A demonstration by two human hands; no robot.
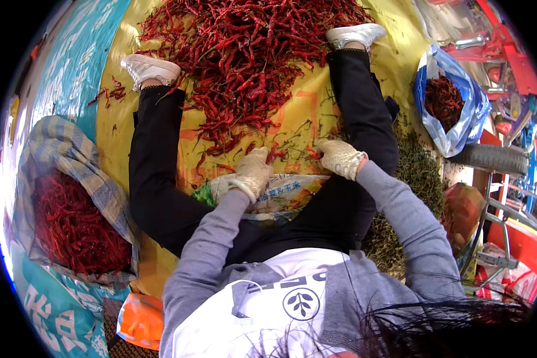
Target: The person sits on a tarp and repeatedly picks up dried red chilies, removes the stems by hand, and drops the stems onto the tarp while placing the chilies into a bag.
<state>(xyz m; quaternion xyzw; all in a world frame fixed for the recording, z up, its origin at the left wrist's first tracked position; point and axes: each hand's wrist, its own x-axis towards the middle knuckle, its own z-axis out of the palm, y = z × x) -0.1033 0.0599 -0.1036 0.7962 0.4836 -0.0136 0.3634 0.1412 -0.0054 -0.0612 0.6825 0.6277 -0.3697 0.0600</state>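
A large heap of dried red chili peppers (250,58) lies on a yellow printed sheet (134,129) between my outstretched legs. My left hand (255,172), in a pale work glove, is at the near end of the heap, with a red chili (275,152) at its fingertips; whether it grips the chili is unclear. My right hand (340,157), gloved too, is beside my right thigh, its fingers bent near a red chili piece (313,152). Loose stems (295,134) are scattered between the hands. A printed sack (282,192) lies below them, against my lap.
To the left stands a checked cloth sack (74,145) holding red chilies. A blue-and-white bag (467,112) with darker chilies stands at right, near a tire (492,159). A pile of stems (414,179) lies beside my right leg. An orange bag (141,320) is at lower left.
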